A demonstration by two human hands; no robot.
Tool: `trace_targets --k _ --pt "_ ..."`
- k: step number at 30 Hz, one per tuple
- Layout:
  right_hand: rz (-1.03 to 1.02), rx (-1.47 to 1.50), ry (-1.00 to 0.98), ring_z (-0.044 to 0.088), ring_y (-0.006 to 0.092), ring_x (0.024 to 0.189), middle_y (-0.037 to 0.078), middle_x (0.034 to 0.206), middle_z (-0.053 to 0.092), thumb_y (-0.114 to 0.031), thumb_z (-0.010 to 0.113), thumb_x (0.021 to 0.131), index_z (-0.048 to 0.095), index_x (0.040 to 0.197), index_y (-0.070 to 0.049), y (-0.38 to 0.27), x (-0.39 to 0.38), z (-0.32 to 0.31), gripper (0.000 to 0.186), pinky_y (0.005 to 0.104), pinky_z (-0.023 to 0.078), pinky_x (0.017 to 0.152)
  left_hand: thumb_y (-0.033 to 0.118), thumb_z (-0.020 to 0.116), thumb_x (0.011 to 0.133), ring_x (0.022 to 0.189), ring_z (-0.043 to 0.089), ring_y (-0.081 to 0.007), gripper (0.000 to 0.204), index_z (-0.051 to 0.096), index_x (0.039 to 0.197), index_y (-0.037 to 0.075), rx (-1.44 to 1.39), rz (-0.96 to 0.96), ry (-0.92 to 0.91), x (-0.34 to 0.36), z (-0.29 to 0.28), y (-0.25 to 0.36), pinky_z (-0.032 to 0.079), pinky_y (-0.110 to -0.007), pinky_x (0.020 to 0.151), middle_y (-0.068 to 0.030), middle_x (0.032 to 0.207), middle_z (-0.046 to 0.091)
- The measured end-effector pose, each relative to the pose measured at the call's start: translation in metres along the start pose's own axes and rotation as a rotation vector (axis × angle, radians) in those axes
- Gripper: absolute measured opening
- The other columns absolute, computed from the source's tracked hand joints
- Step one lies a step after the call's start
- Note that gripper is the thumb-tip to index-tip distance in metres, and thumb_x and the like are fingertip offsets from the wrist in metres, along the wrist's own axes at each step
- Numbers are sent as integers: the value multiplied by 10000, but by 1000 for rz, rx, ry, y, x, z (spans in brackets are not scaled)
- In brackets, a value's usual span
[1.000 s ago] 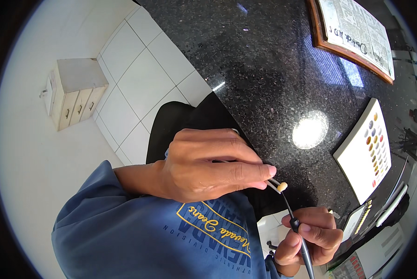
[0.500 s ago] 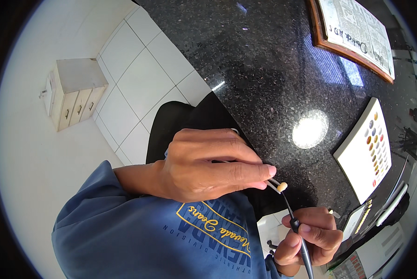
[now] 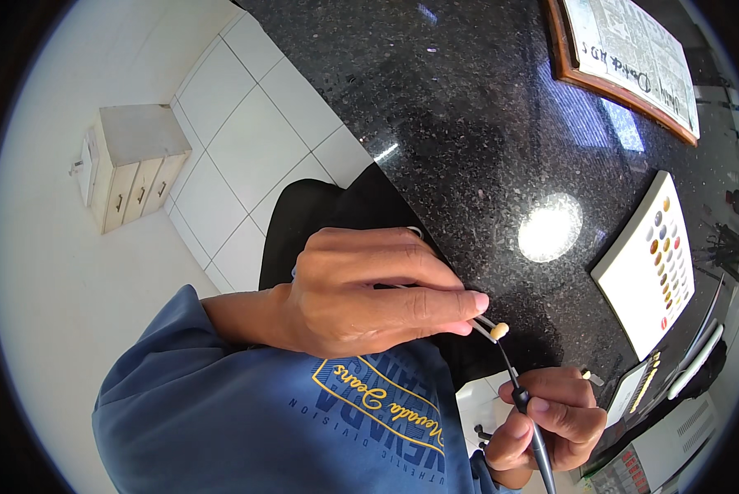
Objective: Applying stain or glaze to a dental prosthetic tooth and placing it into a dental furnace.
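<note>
My left hand [image 3: 377,288] is closed round metal tweezers [image 3: 483,329], mostly hidden by my fingers. The tweezers' tips hold a small cream, tooth-shaped crown [image 3: 499,330] above the edge of the black counter. To its right, my right hand [image 3: 554,416] pinches a slender fine-tipped brush [image 3: 538,449] with a dark grip between thumb and fingers. The brush's thin tip points up and left, reaching right by the crown; whether it touches I cannot tell.
A white palette [image 3: 624,276] with rows of coloured dabs lies on the speckled black counter [image 3: 468,107]. Beyond is a wood-framed board [image 3: 563,58] with printed paper. A case with a row of tooth-coloured samples [image 3: 633,395] sits right of my right hand. A drawer cabinet [image 3: 143,165] stands left.
Both hands stay almost where they were. The crown and the brush tip have shifted only very slightly.
</note>
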State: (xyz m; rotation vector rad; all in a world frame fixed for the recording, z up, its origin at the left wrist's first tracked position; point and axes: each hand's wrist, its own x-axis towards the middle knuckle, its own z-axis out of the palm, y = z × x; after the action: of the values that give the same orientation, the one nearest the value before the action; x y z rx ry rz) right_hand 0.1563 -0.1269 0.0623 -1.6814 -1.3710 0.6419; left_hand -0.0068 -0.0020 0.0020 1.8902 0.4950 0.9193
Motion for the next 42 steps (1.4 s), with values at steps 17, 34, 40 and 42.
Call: trace_targets --k 17,34,40,42 --pt "5 3 37 529 122 557 84 664 570 -208 606 872 439 891 -98 1 0 2 201 220 369 524 5 812 601 574 606 -161 387 688 967 16 -8 -6 7 -1 2 -1 483 -233 472 -85 789 649" --pt "3 275 453 520 163 836 127 947 510 -234 540 920 473 1141 4 13 9 -9 331 208 471 598 44 815 622 573 593 -146 359 693 958 19 26 52 28 -2 1 -8 472 -217 472 -79 794 651" --pt "-20 225 332 565 200 949 155 1039 546 -143 441 966 481 1138 104 36 42 -93 304 343 477 861 73 813 627 538 574 -135 325 700 926 11 2 112 66 -1 4 -12 433 -197 454 -86 745 652" --pt "-1 66 365 611 272 953 181 1122 538 -107 410 961 538 1007 139 42 56 -102 281 384 472 923 75 811 630 529 569 -134 313 702 917 11 -8 110 67 -2 4 -12 429 -201 448 -88 741 652"
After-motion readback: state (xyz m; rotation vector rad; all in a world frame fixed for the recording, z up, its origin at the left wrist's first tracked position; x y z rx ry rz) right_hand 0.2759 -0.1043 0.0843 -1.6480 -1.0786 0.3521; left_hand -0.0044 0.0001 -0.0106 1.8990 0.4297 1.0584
